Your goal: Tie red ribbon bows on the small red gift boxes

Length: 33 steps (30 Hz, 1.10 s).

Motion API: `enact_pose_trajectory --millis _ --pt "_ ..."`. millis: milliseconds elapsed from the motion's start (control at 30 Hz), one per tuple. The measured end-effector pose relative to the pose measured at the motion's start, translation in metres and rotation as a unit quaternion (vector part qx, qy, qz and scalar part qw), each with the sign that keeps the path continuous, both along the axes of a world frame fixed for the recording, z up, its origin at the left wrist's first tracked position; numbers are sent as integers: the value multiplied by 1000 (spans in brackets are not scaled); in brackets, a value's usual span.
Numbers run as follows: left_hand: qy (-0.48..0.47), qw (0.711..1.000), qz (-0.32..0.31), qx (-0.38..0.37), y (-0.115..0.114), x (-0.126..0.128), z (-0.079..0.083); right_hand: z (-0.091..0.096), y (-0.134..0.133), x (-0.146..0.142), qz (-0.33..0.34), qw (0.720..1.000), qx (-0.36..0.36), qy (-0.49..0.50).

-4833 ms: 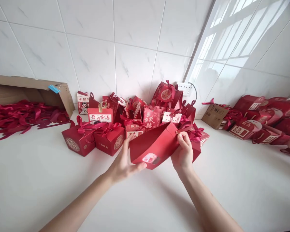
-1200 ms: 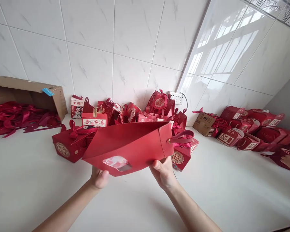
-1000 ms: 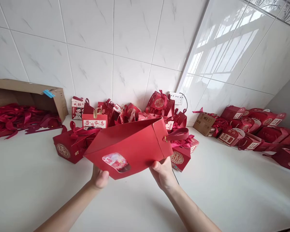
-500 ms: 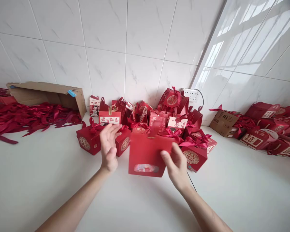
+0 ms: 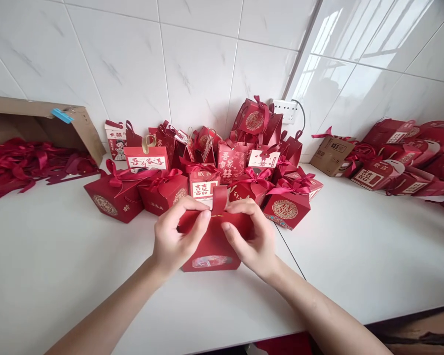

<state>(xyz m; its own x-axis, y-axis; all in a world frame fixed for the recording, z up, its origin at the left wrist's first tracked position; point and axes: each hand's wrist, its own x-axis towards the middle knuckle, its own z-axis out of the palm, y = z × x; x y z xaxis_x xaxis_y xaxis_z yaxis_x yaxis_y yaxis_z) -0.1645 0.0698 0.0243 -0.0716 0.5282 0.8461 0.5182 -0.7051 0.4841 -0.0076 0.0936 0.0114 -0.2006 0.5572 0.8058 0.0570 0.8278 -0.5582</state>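
A red paper gift box (image 5: 216,246) with a ribbon loop handle (image 5: 219,199) on top and an oval window low on its face is in front of me on the white table. At its upper left edge, my left hand (image 5: 179,236) pinches the box between thumb and fingers. My right hand (image 5: 252,236) grips the upper right edge the same way, its thumb on the near face. The far side of the box is hidden. Just behind stand a red box with a white double-happiness label (image 5: 203,188) and a ribbon-tied box with a round gold emblem (image 5: 286,209).
Several red gift boxes (image 5: 113,195) line the tiled wall. On the left, dark red ribbons (image 5: 33,162) spill from a cardboard box (image 5: 87,130). More red boxes (image 5: 377,172) are heaped at the right beside a small brown carton (image 5: 332,155). A power strip (image 5: 284,111) rests by the wall.
The held box has come down to the table, slightly left. My left hand, apart from it before, now grips its upper left edge. The view has tilted down.
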Motion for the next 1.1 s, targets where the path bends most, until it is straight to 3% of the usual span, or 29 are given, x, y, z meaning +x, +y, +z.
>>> enact_pose_trajectory --millis 100,367,700,1100 --pt "28 999 -26 31 -5 4 -1 3 -4 -2 -8 1000 4 9" --pt "18 999 -13 43 -4 8 0 4 -5 0 4 1000 -19 16" --pt "-9 999 1 -30 -4 8 -1 8 -4 1 -16 999 -30 -7" --pt "10 999 -7 -34 -5 9 2 5 -3 2 -22 999 -30 -23"
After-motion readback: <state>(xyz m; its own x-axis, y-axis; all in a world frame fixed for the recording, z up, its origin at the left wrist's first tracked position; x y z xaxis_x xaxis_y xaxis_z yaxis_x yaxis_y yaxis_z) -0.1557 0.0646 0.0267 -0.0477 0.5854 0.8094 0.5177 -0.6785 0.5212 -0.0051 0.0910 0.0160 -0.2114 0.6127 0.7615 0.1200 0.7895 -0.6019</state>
